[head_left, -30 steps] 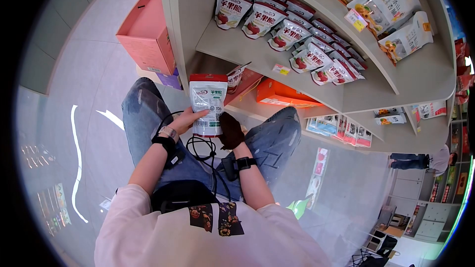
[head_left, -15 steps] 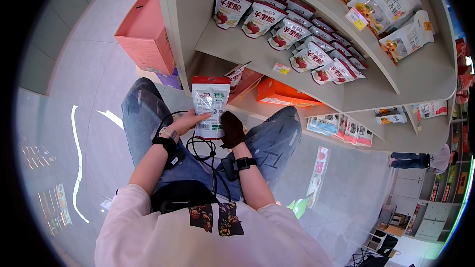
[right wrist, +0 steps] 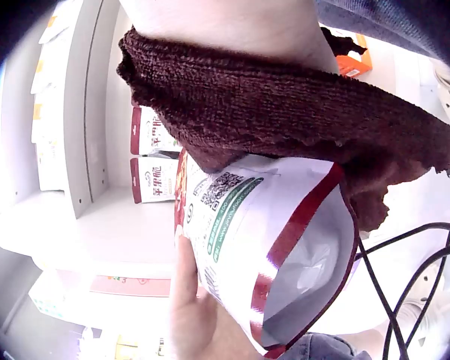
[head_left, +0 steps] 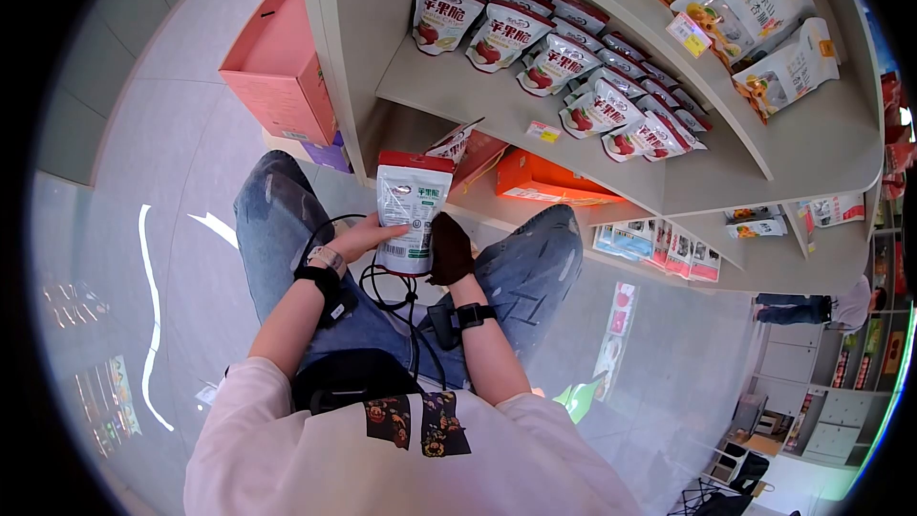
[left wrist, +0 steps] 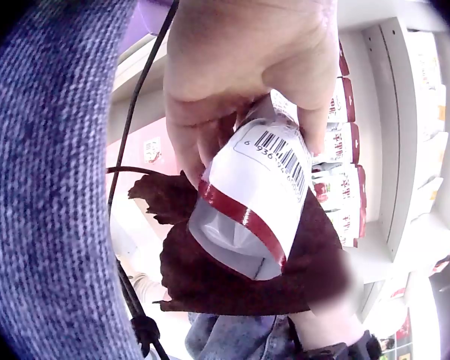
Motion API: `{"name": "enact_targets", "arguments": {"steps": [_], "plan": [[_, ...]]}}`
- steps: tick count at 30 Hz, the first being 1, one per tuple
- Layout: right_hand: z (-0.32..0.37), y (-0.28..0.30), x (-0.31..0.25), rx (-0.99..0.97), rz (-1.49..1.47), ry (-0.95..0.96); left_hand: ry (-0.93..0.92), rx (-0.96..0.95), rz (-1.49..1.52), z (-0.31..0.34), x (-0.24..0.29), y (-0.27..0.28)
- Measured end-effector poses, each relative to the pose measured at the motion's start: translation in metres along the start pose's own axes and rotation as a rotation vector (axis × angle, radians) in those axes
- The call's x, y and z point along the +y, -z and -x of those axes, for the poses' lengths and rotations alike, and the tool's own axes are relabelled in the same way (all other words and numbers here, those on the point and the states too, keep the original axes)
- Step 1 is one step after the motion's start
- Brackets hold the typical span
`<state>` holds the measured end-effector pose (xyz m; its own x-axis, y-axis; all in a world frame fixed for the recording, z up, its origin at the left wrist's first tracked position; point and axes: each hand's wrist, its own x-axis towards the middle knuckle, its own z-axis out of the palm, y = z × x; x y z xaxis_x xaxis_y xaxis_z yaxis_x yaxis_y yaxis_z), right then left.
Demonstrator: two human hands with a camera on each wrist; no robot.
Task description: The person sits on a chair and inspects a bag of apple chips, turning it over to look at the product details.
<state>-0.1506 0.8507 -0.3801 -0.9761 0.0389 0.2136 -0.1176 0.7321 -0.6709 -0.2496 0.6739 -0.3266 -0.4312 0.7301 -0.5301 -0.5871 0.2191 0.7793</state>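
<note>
A white pouch with red bands (head_left: 413, 215) is held upright over the lap, its printed back facing the person. The left hand (head_left: 358, 237) grips its left side, thumb across the printed face; in the left wrist view the fingers of that hand (left wrist: 247, 67) wrap the pouch (left wrist: 266, 176) near its barcode. On the pouch's right side is the right hand, covered by a dark brown cloth (head_left: 452, 250). The right wrist view shows this cloth (right wrist: 247, 105) lying against the pouch (right wrist: 240, 225), hiding the right fingers. The pouch's folded bottom faces both wrist cameras.
Rows of similar pouches (head_left: 559, 65) stand on the shelf ahead. A pink box (head_left: 279, 76) is at the left, an orange box (head_left: 549, 180) on the low shelf. Black cables (head_left: 387, 301) hang over the lap. One pouch (head_left: 458, 140) stands just behind the held one.
The held pouch has shifted slightly right and down and tilted a little, with the left hand moving along. The cloth-covered right hand has moved slightly right.
</note>
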Motion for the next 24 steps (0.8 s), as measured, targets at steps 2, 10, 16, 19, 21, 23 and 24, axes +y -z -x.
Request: {"name": "enact_targets", "arguments": {"steps": [2,10,16,19,21,23,24], "plan": [[-0.002,0.003,-0.002,-0.018,0.015,-0.011,0.011,-0.008,0.001,0.001,0.002,-0.001],[-0.008,-0.01,-0.003,0.045,-0.218,-0.16,-0.029,0.02,-0.05,0.001,0.001,-0.002],[-0.004,0.001,-0.006,-0.007,0.062,-0.039,-0.042,0.018,-0.035,-0.001,-0.003,-0.001],[0.0,0.003,-0.005,-0.029,0.138,-0.029,-0.026,-0.001,-0.052,-0.003,-0.005,0.001],[0.001,0.0,-0.002,0.015,0.187,0.015,-0.019,0.001,-0.059,-0.001,-0.002,-0.001],[0.001,0.007,-0.011,0.002,0.188,-0.046,0.001,0.002,-0.062,0.002,0.002,-0.003],[0.001,0.009,-0.013,-0.002,0.15,-0.085,0.017,0.002,-0.062,0.003,0.003,-0.004]]}}
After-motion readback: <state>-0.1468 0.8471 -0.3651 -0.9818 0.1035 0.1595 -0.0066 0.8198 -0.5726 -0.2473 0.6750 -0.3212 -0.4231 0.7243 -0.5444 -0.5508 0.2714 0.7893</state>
